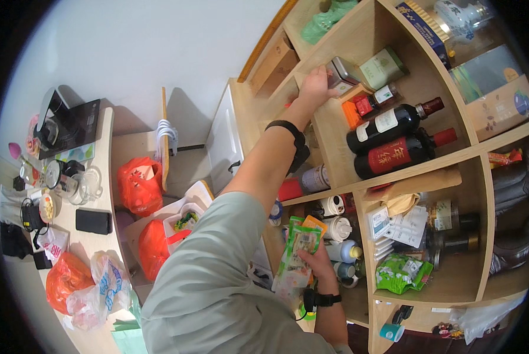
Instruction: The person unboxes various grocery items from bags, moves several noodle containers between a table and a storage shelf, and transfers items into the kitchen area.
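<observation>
My left hand (316, 88) reaches into a cubby of the wooden shelf unit (370, 177), its fingers and thumb around the lower part of a metal tin (342, 73). Beside that tin stand a pale green tin (383, 68), a small dark jar with a red label (375, 101) and two wine bottles, one with a white label (386, 124) and one with a red label (392, 155). In my right hand (321, 261) are several flat plastic packets; one has green edges (302, 241), and an orange one (316, 225) shows behind it.
Cups (337, 228) and a pale blue bottle (344, 251) stand behind my right hand. A green packet (403, 274) and white cards (408, 228) fill the neighbouring cubby. Across from the shelves, a table (89, 212) bears a black phone (93, 221), glassware and an orange plastic bag (69, 281).
</observation>
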The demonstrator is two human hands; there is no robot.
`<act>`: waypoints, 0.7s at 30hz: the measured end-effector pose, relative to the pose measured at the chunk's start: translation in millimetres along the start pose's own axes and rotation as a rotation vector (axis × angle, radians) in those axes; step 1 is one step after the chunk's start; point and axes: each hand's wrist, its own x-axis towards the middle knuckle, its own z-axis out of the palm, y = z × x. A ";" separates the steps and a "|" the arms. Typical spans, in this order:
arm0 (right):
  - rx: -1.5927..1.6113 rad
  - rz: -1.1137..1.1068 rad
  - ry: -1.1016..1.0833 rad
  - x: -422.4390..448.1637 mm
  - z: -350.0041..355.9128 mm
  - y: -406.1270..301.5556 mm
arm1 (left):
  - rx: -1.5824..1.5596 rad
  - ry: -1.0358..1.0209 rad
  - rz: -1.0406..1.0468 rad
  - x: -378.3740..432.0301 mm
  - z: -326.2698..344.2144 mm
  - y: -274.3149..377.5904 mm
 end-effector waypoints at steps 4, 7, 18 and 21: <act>-0.132 0.014 0.126 5.6 14.3 -4.3 | -0.129 0.275 -0.012 -51.8 -20.8 16.4; -0.148 -0.035 0.238 7.7 23.6 2.1 | -0.443 0.063 -0.139 -130.8 -67.5 37.1; -0.070 -0.354 0.396 16.1 28.9 27.4 | -0.633 -0.605 -0.367 -362.7 -61.6 85.9; 0.029 -0.345 0.437 9.0 28.6 25.1 | -0.578 -0.753 -0.314 -388.3 -57.1 76.1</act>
